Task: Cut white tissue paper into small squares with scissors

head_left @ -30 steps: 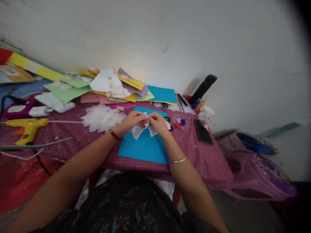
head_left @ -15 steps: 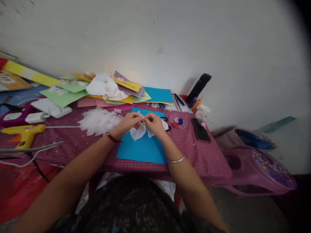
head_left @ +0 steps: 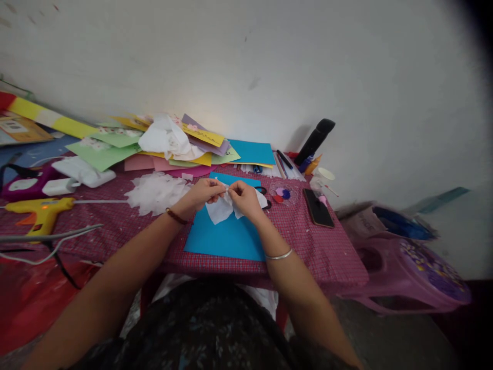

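Note:
Both hands meet over a blue sheet of card (head_left: 227, 241) at the table's middle. My left hand (head_left: 206, 192) pinches a piece of thin white tissue paper (head_left: 219, 211) between thumb and fingertips. Close beside it, my right hand (head_left: 245, 199) pinches the same tissue, and its loose ends hang down on both sides. The exact grip point between the fingertips is too small to make out. Black-handled scissors (head_left: 263, 190) lie partly hidden behind my right hand. To the left of my left hand is a heap of white tissue pieces (head_left: 156, 192).
A yellow glue gun (head_left: 42, 213) with cables lies at left, near a white adapter (head_left: 84, 170). Coloured cards (head_left: 106, 154) are piled along the wall. On the right are a clear dish (head_left: 283, 194), a phone (head_left: 318, 208), a black bottle (head_left: 316, 139) and a pink stool (head_left: 408, 277).
Both hands stay pinched at the same spot, with fingers shifted slightly. The tissue's hanging ends have changed shape a little. The whole view has moved very slightly.

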Motion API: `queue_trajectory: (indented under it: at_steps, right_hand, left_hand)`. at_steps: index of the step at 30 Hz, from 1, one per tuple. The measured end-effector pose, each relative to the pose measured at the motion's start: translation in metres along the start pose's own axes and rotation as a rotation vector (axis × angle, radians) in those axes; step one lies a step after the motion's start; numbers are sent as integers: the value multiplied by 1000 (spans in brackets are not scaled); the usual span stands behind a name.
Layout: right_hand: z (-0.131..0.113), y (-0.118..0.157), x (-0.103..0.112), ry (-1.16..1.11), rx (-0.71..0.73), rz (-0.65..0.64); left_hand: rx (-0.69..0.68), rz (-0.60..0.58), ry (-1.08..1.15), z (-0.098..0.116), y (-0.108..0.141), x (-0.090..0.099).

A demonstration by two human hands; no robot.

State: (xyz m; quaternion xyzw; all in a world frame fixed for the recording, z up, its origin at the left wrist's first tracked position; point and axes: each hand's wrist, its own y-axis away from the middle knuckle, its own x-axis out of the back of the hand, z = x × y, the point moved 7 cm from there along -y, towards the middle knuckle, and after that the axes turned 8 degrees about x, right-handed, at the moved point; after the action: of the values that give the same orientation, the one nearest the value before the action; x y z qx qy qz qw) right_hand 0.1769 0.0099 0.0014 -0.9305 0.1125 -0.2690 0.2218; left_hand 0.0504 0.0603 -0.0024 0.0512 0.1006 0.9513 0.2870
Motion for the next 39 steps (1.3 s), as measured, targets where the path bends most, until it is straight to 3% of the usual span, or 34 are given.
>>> queue_trajectory:
  at_steps: [15,39]
  right_hand:
    - [1,0,-1,38,24,-11]
    - [3,1,-4,-58,7,10]
  left_hand:
    - [-54,42,-109,0,-3,2]
    - [-153,27,-16,2,-3,-1]
